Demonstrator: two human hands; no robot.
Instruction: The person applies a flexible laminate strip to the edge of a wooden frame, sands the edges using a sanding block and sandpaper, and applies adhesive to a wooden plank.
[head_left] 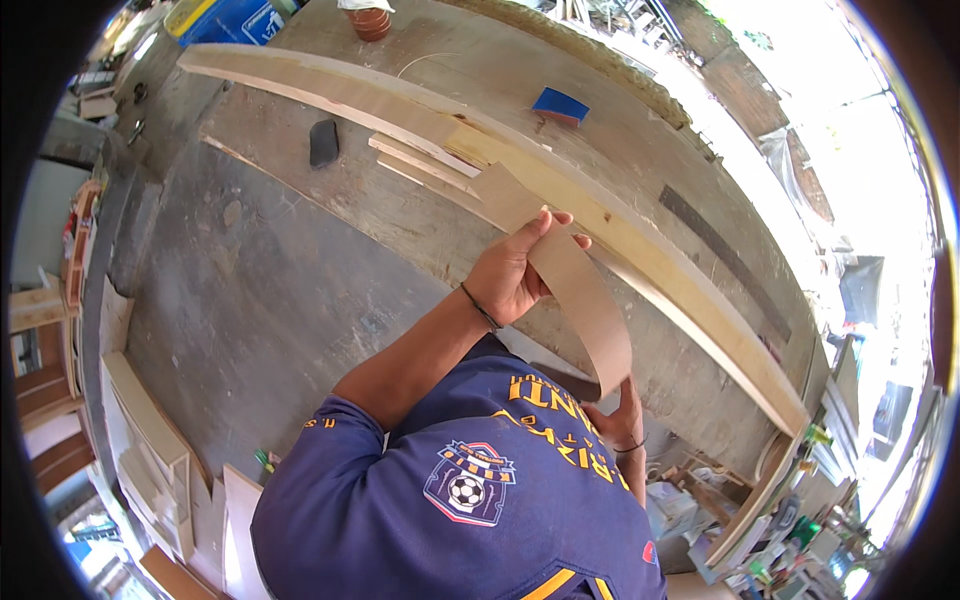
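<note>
My left hand (511, 270) pinches a thin, flexible tan strip (592, 305) between thumb and fingers, just on the near side of a long pale wooden plank (620, 222). The upper end of the strip reaches over the plank's near edge. From there it bends down in a curve toward my body, and its grey underside shows near the fold. Lower and to the right, my right hand (617, 418) is closed at the strip's lower part; its fingers are partly hidden by the strip and my navy shirt. Thin wooden slats (420, 168) lie beside the plank.
On the worktop are a dark oval pad (323, 144), a blue curved piece (560, 105) and a dark flat bar (725, 258). A reddish-brown pot (370, 25) and a blue-and-yellow container (225, 22) stand beyond. Cluttered boxes and scraps (720, 490) lie at lower right.
</note>
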